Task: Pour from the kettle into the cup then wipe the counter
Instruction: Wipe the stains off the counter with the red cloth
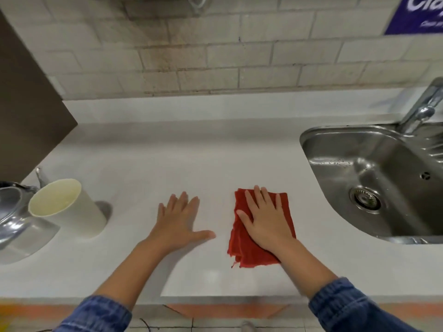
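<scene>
step: wipe phase, by my read. Can't tell if the cup has liquid in it, so pour status unknown.
right hand (266, 219): palm down on the red cloth (241, 248); fingers (257, 195) straight & spread, pressing, not curled round anything.
left hand (178, 220): flat on bare counter (167, 159), just left of the cloth, not touching it; fingers (183, 200) straight, thumb out toward the cloth; holds nothing.
red cloth: folded, on the counter btw left hand & sink (335, 164), near the front edge; loose thread at its near-left corner.
cup (72, 212): cream, upright, far left, well apart from the cloth.
kettle (12, 212): shiny metal, cut off by the left edge of view, just beside the cup; contact btw them can't be told.
tap (422, 109): behind the sink, far right.
risk 1: a long leftward sweep could reach the cup and tip it. It looks light, and spilled contents would undo the wipe.
risk 2: flat palm w/ no grip means the cloth may bunch or slide out from under if pressure is uneven.
risk 3: left hand sits in the leftward path, so the cloth would run into the thumb unless that hand lifts.
risk 4: strokes toward the person could push any wet off the front edge onto floor & denim sleeves (354, 307).
risk 5: a rightward stroke may drop the cloth's edge over the sink rim.
</scene>
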Demonstrator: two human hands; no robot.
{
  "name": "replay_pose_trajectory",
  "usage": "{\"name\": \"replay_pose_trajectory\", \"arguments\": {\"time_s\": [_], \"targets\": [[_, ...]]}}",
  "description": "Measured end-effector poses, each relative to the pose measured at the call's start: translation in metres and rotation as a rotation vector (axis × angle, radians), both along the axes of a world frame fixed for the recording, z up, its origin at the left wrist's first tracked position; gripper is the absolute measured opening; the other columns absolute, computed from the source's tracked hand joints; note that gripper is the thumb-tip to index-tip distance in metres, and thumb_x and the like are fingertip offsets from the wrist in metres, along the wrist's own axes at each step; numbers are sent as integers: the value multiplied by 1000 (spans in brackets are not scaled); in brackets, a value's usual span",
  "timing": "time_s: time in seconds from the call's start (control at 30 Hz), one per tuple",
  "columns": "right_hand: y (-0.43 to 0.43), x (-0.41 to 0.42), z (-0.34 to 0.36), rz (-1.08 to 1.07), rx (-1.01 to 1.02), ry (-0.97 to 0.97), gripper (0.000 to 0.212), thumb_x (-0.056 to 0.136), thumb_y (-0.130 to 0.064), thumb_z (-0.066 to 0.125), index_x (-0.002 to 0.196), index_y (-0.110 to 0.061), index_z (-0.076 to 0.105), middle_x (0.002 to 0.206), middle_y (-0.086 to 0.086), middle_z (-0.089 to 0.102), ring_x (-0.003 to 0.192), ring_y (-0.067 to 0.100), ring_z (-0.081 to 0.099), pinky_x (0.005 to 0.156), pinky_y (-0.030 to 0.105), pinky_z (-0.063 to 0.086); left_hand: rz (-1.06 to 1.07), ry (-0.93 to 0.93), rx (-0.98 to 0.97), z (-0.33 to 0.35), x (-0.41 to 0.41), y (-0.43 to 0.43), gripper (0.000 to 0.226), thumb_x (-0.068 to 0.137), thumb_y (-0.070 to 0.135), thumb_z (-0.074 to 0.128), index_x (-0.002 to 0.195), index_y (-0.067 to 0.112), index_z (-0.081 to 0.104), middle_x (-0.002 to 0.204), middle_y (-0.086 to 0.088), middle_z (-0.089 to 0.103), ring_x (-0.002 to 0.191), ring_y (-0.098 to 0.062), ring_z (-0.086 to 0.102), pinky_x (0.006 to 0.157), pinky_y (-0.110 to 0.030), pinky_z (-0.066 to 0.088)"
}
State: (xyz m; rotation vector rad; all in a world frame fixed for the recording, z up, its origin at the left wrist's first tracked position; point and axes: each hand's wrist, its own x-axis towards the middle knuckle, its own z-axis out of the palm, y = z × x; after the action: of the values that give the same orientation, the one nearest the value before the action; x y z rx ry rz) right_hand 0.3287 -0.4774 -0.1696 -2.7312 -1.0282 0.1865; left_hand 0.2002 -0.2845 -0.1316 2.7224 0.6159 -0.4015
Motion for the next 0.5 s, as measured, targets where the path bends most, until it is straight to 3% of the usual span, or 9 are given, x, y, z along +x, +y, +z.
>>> {"name": "replay_pose_trajectory", "arguments": {"time_s": [0.07, 0.2, 0.37, 0.5], "targets": [[-1, -3, -2, -6, -30, -34, 79, 86, -63, 0, 152, -21, 10, 162, 7, 5, 149, 24, -2, 118, 51, -1, -6, 79, 7, 3, -10, 14, 125, 57, 90, 47, 155, 31, -4, 164, -5, -14, 150, -31, -15, 119, -54, -4], [-21, -18, 0, 27, -25, -28, 74, 89, -67, 11, 152, -28, 6, 162, 2, 0, 149, 20, -6, 119, 50, -5, -27, 162, -2, 0, -18, 24, 145, 31, 98, 36, 154, 35, -8, 162, -5, -20, 149, -32, -17, 119, -56, -2], [-55, -29, -3, -46, -21, -22, 73, 88, -70, 15, 151, -34, 8, 162, -3, 2, 149, 17, -4, 119, 47, -4, -57, 161, 1, 1, -21, 23, 129, 56, 87, 56, 154, 34, -8, 162, -5, -21, 148, -32, -19, 119, -57, -2], [-59, -10, -5, -197, -45, -47, 79, 82, -70, 6, 152, -32, 13, 162, 2, 8, 149, 22, 3, 119, 50, 0, -71, 183, -4, 5, -20, 20, 126, 61, 82, 59, 154, 33, -9, 161, -5, -23, 148, -33, -20, 119, -57, -2]]}}
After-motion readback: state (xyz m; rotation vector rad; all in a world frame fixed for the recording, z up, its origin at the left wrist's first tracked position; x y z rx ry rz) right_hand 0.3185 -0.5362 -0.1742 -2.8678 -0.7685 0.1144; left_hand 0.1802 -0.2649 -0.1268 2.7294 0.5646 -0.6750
